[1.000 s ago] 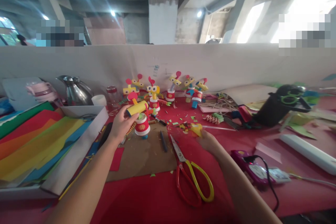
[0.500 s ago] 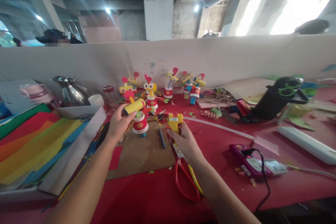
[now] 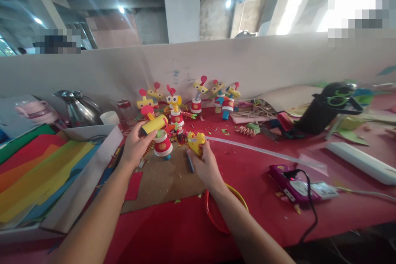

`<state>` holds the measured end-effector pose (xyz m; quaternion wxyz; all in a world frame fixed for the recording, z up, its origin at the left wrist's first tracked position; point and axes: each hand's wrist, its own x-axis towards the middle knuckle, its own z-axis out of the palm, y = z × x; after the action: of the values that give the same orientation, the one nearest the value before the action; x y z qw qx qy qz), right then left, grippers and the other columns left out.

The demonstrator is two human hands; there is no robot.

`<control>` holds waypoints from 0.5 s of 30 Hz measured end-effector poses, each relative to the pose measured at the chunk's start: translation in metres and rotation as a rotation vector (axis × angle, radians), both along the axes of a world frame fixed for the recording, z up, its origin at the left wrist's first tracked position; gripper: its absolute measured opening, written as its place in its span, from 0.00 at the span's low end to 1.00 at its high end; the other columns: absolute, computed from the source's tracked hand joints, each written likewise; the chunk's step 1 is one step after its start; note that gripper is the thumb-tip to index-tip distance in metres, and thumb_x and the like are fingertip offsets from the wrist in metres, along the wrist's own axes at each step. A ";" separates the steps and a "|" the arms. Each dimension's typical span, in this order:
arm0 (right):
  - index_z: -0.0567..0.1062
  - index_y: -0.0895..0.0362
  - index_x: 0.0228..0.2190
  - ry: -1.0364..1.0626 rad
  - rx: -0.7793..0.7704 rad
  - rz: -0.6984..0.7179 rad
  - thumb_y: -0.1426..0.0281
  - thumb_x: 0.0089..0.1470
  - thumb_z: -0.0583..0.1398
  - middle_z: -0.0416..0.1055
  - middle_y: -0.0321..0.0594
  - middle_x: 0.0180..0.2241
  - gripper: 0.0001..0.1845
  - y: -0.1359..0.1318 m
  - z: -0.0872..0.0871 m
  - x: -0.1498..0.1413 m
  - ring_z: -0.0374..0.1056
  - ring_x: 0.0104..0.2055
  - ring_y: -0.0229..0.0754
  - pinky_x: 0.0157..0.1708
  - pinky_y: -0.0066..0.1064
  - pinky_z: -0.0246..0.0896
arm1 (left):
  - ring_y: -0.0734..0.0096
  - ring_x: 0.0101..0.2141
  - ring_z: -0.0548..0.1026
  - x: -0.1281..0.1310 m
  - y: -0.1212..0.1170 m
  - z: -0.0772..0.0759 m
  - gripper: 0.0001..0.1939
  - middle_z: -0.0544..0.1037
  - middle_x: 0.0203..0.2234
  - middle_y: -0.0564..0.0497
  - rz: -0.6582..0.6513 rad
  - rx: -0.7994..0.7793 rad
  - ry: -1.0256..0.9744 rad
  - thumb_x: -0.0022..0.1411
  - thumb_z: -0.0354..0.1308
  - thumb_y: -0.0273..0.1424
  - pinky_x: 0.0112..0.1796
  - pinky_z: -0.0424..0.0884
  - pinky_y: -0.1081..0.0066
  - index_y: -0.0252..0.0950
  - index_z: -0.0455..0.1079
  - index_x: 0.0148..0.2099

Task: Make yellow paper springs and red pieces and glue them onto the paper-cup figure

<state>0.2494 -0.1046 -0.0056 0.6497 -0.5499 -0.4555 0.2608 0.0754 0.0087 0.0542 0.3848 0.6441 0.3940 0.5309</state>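
My left hand (image 3: 136,144) is closed round a yellow paper tube (image 3: 155,124), the head of a paper-cup figure with a red disc (image 3: 147,111) on top. Under the tube hangs the figure's red and white cup body (image 3: 163,147), with a blue piece below it. A yellow hot glue gun (image 3: 196,143) is gripped in my right hand (image 3: 204,164), its nozzle end pointing left toward the figure. A long clear glue stick (image 3: 253,147) trails from its back to the right. Scissors with red and yellow handles (image 3: 213,217) lie partly hidden under my right forearm.
Several finished-looking cup figures (image 3: 196,105) stand by the back partition. A box of coloured paper (image 3: 55,165) is at left, near a steel jug (image 3: 77,108). Brown cardboard (image 3: 163,185) bears a dark blue pen (image 3: 189,161). A purple power strip (image 3: 289,185) lies right, near a black container (image 3: 318,109).
My right hand has brought the glue gun left, close to the figure, and its forearm now covers part of the scissors. The left hand keeps its hold on the tube. The view has shifted slightly.
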 end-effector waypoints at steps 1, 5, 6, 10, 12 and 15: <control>0.65 0.52 0.48 -0.030 -0.026 -0.015 0.63 0.54 0.59 0.74 0.44 0.44 0.19 0.001 0.001 -0.001 0.71 0.44 0.49 0.42 0.38 0.64 | 0.56 0.45 0.76 0.000 0.000 0.000 0.26 0.78 0.45 0.45 0.001 0.004 0.007 0.48 0.67 0.38 0.46 0.70 0.62 0.37 0.69 0.50; 0.64 0.51 0.48 -0.130 -0.119 -0.053 0.64 0.55 0.58 0.74 0.45 0.44 0.19 0.001 0.007 -0.004 0.71 0.45 0.51 0.43 0.41 0.64 | 0.56 0.45 0.76 0.000 0.002 -0.001 0.26 0.78 0.45 0.45 0.012 0.020 0.022 0.48 0.66 0.39 0.45 0.70 0.62 0.37 0.69 0.49; 0.64 0.51 0.48 -0.149 -0.134 -0.064 0.64 0.55 0.57 0.74 0.45 0.44 0.19 0.001 0.008 -0.004 0.71 0.45 0.52 0.43 0.41 0.64 | 0.56 0.44 0.76 0.000 0.002 -0.001 0.26 0.78 0.44 0.45 0.014 0.022 0.021 0.48 0.66 0.39 0.45 0.70 0.62 0.37 0.69 0.49; 0.63 0.52 0.48 -0.188 -0.160 -0.080 0.64 0.55 0.57 0.74 0.47 0.44 0.19 0.002 0.010 -0.005 0.71 0.46 0.53 0.43 0.42 0.64 | 0.56 0.44 0.76 0.000 0.003 -0.001 0.26 0.78 0.44 0.45 0.015 0.026 0.038 0.48 0.67 0.38 0.45 0.70 0.62 0.37 0.70 0.49; 0.63 0.51 0.49 -0.184 -0.158 -0.077 0.64 0.55 0.57 0.75 0.47 0.44 0.20 0.003 0.009 -0.005 0.71 0.46 0.53 0.43 0.41 0.64 | 0.56 0.45 0.75 -0.001 0.004 -0.001 0.26 0.78 0.45 0.45 0.026 0.038 0.051 0.48 0.67 0.38 0.46 0.70 0.61 0.38 0.70 0.49; 0.63 0.50 0.51 -0.171 -0.147 -0.070 0.63 0.56 0.57 0.75 0.46 0.44 0.21 0.006 0.005 -0.005 0.71 0.46 0.52 0.42 0.41 0.64 | 0.56 0.46 0.75 -0.001 0.005 -0.002 0.26 0.78 0.45 0.45 0.029 0.049 0.054 0.48 0.67 0.38 0.46 0.70 0.61 0.38 0.70 0.50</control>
<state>0.2447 -0.0985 -0.0007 0.5750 -0.6321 -0.4694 0.2226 0.0747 0.0140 0.0517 0.3503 0.6618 0.4004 0.5282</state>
